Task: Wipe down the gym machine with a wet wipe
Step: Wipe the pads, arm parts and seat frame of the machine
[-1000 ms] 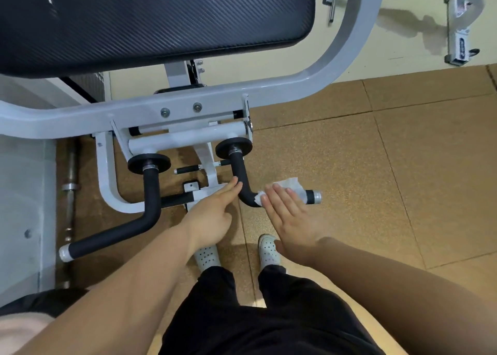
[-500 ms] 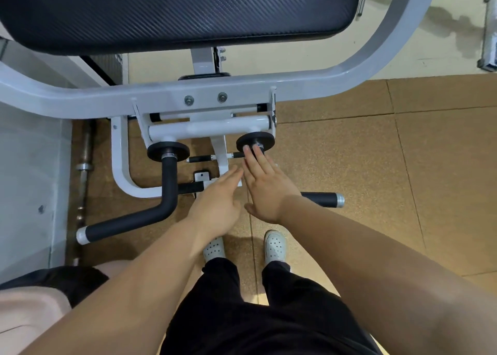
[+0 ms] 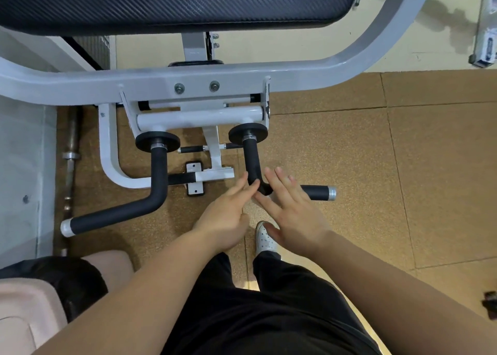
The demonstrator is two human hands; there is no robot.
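Left hand (image 3: 226, 215) fingertips touch the bend of the right black handle (image 3: 251, 158) on the white gym machine (image 3: 80, 83), right hand (image 3: 293, 212) flat with spread fingers over it, black pad (image 3: 174, 2) above.

One wide-angle camera, worn on the head, faces steeply down and slightly forward, close above the left hand (image 3: 226, 217) and right hand (image 3: 294, 212); the machine's black pad (image 3: 172, 2) fills the top edge.

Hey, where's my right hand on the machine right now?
In the head view, right of centre, the right hand lies with straight spread fingers over the bend of the right-side black padded L-shaped handle, just beside the left hand.
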